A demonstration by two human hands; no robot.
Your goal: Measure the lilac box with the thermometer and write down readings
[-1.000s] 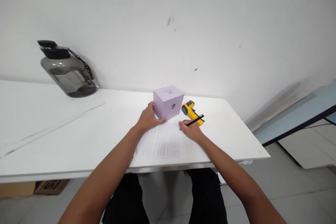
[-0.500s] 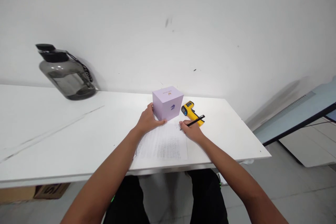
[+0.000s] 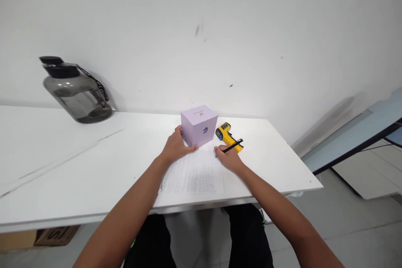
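Note:
My left hand (image 3: 179, 144) grips the lower left corner of a light purple box (image 3: 204, 130), thumb along its front edge and fingers at its left side. The box stands on the far part of a sheet of paper (image 3: 194, 173) covered in rows of faint writing. Between the fingers of my right hand (image 3: 229, 157) is a black pen (image 3: 233, 145), its tip at the paper just right of the box. Behind that hand lies a yellow and black infrared thermometer gun (image 3: 228, 136), its handle partly hidden by the pen and hand.
A large grey water bottle (image 3: 77, 96) with a black lid stands at the back left by the wall. The white table (image 3: 69, 176) ends at the right, where a framed panel (image 3: 358, 134) leans. A cardboard box (image 3: 56, 235) sits below the table.
The view has shifted slightly, so everything sits a little lower and further left. Both hands keep their holds on the box and the pen.

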